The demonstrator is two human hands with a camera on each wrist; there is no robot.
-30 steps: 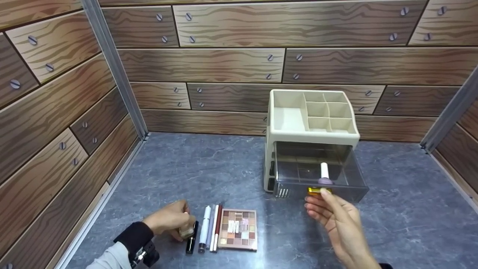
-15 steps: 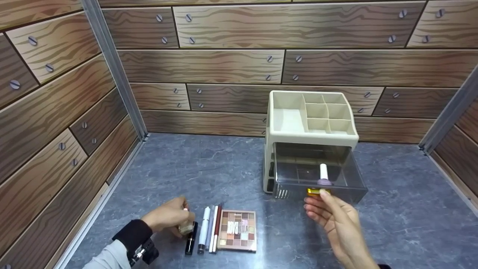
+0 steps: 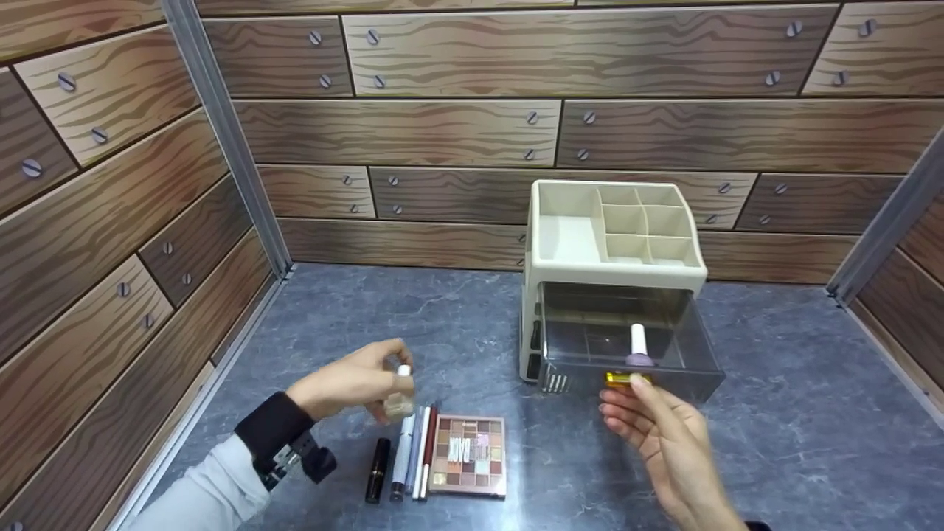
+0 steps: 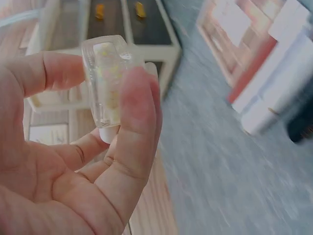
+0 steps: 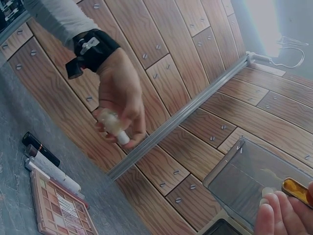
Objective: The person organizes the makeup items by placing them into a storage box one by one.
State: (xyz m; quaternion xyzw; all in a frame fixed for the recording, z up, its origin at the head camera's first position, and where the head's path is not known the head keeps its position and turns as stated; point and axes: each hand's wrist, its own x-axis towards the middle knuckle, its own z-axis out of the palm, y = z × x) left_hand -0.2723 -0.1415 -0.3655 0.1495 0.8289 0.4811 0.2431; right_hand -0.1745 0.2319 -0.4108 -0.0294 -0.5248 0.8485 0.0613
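My left hand [image 3: 352,382] pinches a small clear nail polish bottle [image 4: 101,81] with a white cap, raised above the row of cosmetics in the head view. Thumb and fingertips meet its glass sides. At the right, my right hand [image 3: 670,446] holds the gold handle [image 3: 616,379] of a smoky see-through drawer [image 3: 704,380], which is pulled out from a cream organizer [image 3: 619,274]. Inside that drawer a lilac nail polish bottle [image 3: 639,341] with a white cap stands upright. Seen from the right wrist, fingers [image 5: 279,210] lie at the handle.
On the grey marbled table, left of the organizer, lie a black tube [image 3: 377,470], a white pen-like tube [image 3: 403,455], several slim pencils and an eyeshadow palette [image 3: 468,456]. Divided compartments top the organizer. Wood-patterned walls [image 3: 442,133] enclose the table's back and sides.
My left hand has lifted the clear nail polish bottle off the table beside the black tube and moved up and to the right. The right hand and the drawer hold still.
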